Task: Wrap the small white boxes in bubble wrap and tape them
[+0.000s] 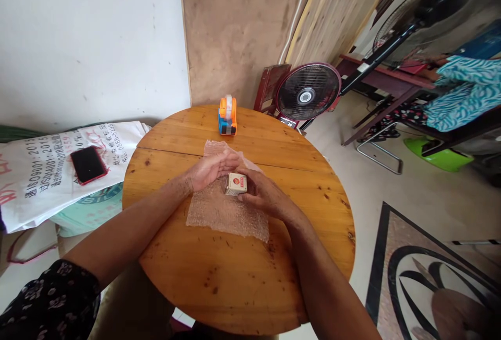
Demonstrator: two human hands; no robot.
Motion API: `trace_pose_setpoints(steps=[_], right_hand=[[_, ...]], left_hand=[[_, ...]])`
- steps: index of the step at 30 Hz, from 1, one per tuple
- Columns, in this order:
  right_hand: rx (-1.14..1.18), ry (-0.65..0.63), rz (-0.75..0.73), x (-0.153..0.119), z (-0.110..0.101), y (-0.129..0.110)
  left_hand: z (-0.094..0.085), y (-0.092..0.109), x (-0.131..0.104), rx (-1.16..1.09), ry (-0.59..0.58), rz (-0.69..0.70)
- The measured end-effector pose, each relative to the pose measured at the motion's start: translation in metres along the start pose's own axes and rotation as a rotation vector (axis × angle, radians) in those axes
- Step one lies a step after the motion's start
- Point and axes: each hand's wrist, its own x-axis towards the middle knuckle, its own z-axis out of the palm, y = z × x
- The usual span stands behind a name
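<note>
A small cream cardboard box [236, 184] with a red and orange print sits on a sheet of bubble wrap [223, 220], near the sheet's middle. My right hand [266, 194] is closed around the box's right side, thumb at the near edge and fingers at the far edge. My left hand [215, 168] lies over the far left part of the wrap, palm turned up toward the box, fingers stretched out and holding nothing. The bubble wrap lies flat on a round wooden table [219, 272].
An orange and blue tape dispenser [227, 116] stands at the table's far edge. To the left, a phone [88, 164] rests on white printed sacks [43, 173]. A floor fan [309, 92] stands beyond the table. Another person in a patterned blue top [465, 89] sits at the far right.
</note>
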Motion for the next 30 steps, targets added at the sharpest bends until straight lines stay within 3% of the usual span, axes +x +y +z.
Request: trace_pose_setpoints(steps=[9,13,19,27,30], right_hand=[[0.035,0.071,-0.023,-0.001,0.004,0.01],[0.052,0.02,0.04,-0.001,0.002,0.001],[0.022,0.091,0.08,-0.003,0.008,0.005],[0.039,-0.001,0.046,0.001,0.002,-0.002],[0.033,0.026,0.006,0.001,0.003,0.0]], left_hand=[[0.001,-0.002,-0.002,0.056,-0.04,0.047],[0.002,-0.001,-0.002,0.042,-0.005,0.064],[0.001,-0.002,-0.002,0.06,0.029,0.053],[0.003,-0.001,-0.002,0.073,0.025,0.052],[0.003,0.0,-0.003,0.088,0.03,0.05]])
